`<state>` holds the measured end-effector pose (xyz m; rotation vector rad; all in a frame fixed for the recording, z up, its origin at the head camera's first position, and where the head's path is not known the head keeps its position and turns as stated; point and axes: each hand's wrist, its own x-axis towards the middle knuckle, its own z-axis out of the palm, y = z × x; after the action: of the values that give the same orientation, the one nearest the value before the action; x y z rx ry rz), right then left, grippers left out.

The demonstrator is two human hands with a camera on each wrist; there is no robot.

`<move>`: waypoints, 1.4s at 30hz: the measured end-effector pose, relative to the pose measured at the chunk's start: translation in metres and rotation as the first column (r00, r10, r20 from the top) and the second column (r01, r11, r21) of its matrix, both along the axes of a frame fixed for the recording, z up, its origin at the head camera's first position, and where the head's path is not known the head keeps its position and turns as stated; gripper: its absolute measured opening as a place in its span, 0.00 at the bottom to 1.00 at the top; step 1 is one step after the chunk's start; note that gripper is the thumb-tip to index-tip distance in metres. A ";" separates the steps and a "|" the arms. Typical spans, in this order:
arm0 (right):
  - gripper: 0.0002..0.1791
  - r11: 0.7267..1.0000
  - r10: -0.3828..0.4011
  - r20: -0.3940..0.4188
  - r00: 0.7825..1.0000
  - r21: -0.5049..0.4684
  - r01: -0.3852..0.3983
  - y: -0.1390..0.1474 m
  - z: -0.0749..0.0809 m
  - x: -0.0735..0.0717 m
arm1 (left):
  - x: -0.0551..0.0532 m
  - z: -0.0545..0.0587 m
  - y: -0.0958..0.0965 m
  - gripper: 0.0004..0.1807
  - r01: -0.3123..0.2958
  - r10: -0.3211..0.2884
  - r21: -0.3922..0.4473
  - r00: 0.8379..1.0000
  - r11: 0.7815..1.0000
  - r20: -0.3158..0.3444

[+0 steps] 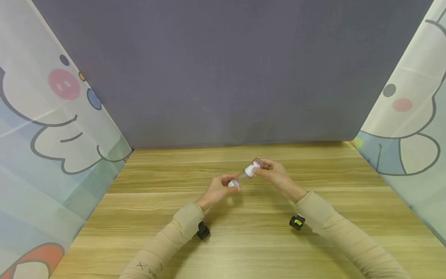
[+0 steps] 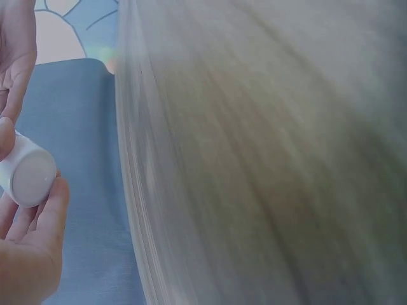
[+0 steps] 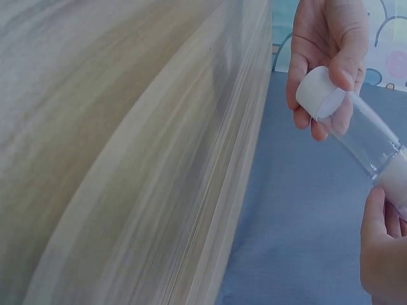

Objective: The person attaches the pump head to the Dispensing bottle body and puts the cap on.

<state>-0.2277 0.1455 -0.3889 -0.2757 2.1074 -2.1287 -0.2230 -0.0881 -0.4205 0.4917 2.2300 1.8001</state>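
Both hands hold a clear plastic cylindrical bottle at a slant above the table. My left hand grips its lower end, a white cap-like piece, between thumb and fingers. Whether this piece is fixed to the clear tube, I cannot tell. Its flat round face shows in the left wrist view. At the upper end, my right hand pinches the bottle around a white band, with a clear top beyond it. In the right wrist view the right fingers press that white section from below.
Beneath the hands lies a wood-grain table. A dark grey panel stands along its back edge. Cartoon-printed cloths hang at the left and right sides. Each wrist wears a small black camera.
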 end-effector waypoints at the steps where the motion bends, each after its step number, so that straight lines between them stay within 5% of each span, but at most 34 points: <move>1: 0.27 1.000 -0.001 0.000 1.000 0.002 0.001 -0.001 0.000 0.000 | 0.000 0.000 0.001 0.26 0.000 0.000 0.003 1.000 1.000 0.003; 21: 0.28 0.985 -0.003 -0.096 0.995 0.169 0.019 -0.006 0.008 0.007 | -0.003 -0.008 0.007 0.24 0.022 -0.022 -0.024 1.000 0.999 -0.004; 42: 0.26 0.976 -0.036 -0.152 0.988 0.206 0.067 -0.010 0.010 0.009 | -0.003 -0.008 0.015 0.26 -0.002 0.001 -0.017 0.999 1.000 -0.035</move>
<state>-0.2183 0.1355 -0.3785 -0.3683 2.4263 -1.9432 -0.2258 -0.0727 -0.4284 0.5224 2.2675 1.7851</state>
